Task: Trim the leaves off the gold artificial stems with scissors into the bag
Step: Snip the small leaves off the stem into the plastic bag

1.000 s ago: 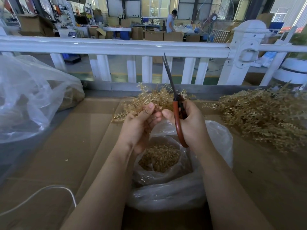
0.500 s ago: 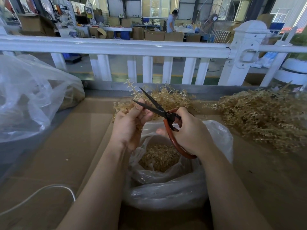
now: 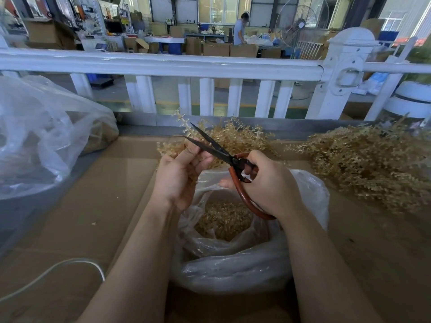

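A clear plastic bag (image 3: 251, 264) half full of gold leaf trimmings sits on a cardboard-covered bench (image 3: 98, 206). Just above the bag, the left hand (image 3: 179, 176) grips a gold artificial stem (image 3: 184, 123). The right hand (image 3: 268, 185) holds red-handled scissors (image 3: 224, 155), dark blades apart beside the stem. Right of the bag lies a pile of gold stems (image 3: 368, 164).

Stem (image 3: 184, 123) base hidden inside left hand (image 3: 179, 176).
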